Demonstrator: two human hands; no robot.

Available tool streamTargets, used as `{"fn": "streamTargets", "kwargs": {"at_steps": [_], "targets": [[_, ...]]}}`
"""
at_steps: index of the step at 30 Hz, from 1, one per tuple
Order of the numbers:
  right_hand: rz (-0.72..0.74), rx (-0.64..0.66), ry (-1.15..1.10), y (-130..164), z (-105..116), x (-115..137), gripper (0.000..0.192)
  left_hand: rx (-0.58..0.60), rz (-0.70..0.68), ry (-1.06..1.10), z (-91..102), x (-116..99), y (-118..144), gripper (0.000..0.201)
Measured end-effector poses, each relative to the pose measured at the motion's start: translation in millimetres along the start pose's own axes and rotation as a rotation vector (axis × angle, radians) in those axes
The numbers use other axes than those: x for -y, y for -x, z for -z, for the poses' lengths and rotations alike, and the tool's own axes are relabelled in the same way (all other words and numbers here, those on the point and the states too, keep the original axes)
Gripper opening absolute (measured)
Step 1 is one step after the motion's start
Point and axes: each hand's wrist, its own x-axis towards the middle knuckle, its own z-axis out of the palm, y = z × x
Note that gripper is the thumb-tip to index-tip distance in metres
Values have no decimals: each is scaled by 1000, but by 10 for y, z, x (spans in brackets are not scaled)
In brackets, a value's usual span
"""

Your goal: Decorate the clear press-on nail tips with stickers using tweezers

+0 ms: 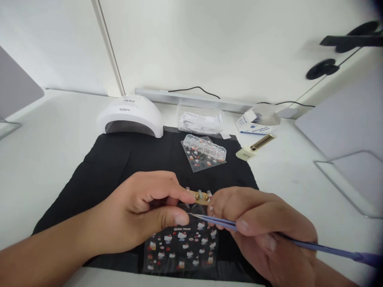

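My right hand [269,223] is closed around slim purple tweezers [221,222], their fine silver tips pointing left. Those tips reach the thumb of my left hand [152,203], whose thumb and index finger are spread apart. With the index fingertip I touch the left end of a small tan holder [201,198] with gold-coloured studs and clear nail tips on it. The curled fingers of my right hand are by its right end. Under both hands lies a clear sticker sheet [181,249] printed with white cartoon cats. Whether anything sits in the tweezers' tips is too small to tell.
A black cloth [107,167] covers part of the white table [287,179]. Behind stand a white nail lamp [131,113], a clear tub of packets [200,119] and an alcohol pad box [259,121]. A polish bottle [254,147] and a clear rhinestone case [205,147] are nearer.
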Motion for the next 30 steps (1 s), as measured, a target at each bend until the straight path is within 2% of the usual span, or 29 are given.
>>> {"fn": "streamTargets", "kwargs": {"at_steps": [5,13,19,30], "targets": [[28,9,60,15,21,-10,25,8,85,65,8,-16,-8,15],[94,36,56,-39,0,-33,25,-35,155,2,11,-30,-53,9],[42,38,67,2,27,-49,25,-49,154,-33,-1,-35,-53,9],[50,42,40,-16,4,-51,26,-49,180,-50,-5,-33,-71,10]]}}
